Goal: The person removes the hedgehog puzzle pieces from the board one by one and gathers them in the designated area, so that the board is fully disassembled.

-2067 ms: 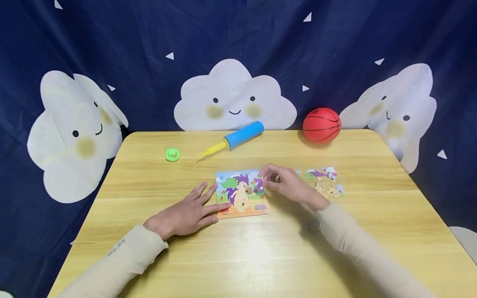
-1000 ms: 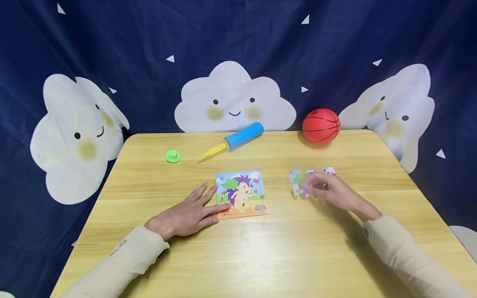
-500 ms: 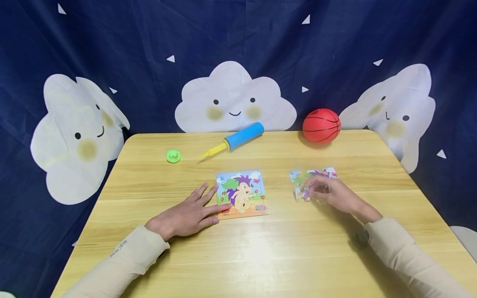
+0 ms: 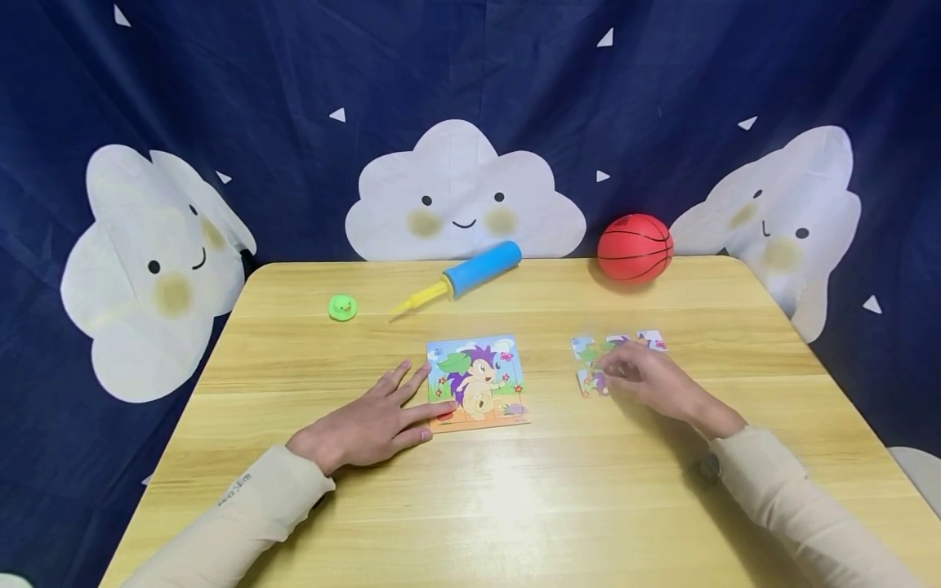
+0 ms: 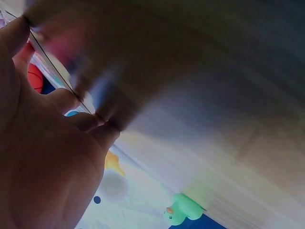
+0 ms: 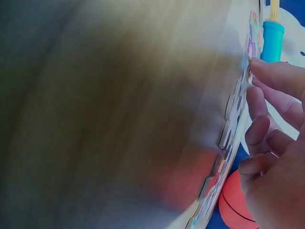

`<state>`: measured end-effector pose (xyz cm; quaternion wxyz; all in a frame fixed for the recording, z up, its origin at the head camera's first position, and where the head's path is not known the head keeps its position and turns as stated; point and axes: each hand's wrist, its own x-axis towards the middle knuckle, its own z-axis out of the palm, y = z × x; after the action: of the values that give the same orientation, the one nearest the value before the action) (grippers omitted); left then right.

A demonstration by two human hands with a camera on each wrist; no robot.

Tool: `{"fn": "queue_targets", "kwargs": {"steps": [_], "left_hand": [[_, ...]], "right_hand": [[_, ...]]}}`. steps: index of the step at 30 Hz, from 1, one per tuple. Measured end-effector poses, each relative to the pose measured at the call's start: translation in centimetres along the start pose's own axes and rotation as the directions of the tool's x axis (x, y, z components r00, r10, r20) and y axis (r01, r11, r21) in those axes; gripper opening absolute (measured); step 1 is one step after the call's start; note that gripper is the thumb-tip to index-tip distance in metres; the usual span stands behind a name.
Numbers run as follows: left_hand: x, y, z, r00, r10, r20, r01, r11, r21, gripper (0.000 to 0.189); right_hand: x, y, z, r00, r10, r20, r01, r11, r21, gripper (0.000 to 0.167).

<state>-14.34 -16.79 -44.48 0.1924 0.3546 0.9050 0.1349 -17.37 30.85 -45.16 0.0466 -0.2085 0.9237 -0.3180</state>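
My left hand [image 4: 371, 423] lies spread at the left edge of the flat hedgehog puzzle board [image 4: 488, 418], its fingertips touching the lower left corner. Purple spines, a green leaf and flowers show on the board. To the right, my right hand [image 4: 662, 384] bends over loose puzzle pieces. It pinches a puzzle piece [image 4: 590, 383] with flowers and purple on it, at that piece's right side. The other puzzle pieces [image 4: 653, 337] lie behind and partly under the hand. In the right wrist view the thumb [image 6: 276, 76] meets the piece's edge; the fingers are curled.
On the wooden table [image 4: 441, 506], a green rubber duck [image 4: 342, 307] sits at the back left. A blue and yellow hand pump [image 4: 481, 269] lies at the back middle, and a red ball [image 4: 635, 248] stands at the back right. A dark blue cloud-patterned curtain [image 4: 294, 65] hangs behind.
My right hand has moved from the board's right edge to the loose pieces, taking the flowered piece along. Lately that piece has shifted slightly left. The left hand stays put.
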Motion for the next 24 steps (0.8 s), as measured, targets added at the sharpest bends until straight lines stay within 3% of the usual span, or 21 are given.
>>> {"fn": "queue_targets", "kwargs": {"steps": [6, 24], "left_hand": [[0.06, 0.08, 0.05, 1.0, -0.004, -0.001, 0.004, 1.0, 0.007, 0.051], [-0.06, 0.05, 0.07, 1.0, 0.003, -0.007, -0.003, 1.0, 0.012, 0.051]], "right_hand": [[-0.01, 0.08, 0.06, 0.999, 0.025, 0.024, -0.024, 0.999, -0.025, 0.023], [-0.17, 0.3, 0.1, 0.999, 0.038, -0.002, -0.038, 0.998, -0.041, 0.016]]}}
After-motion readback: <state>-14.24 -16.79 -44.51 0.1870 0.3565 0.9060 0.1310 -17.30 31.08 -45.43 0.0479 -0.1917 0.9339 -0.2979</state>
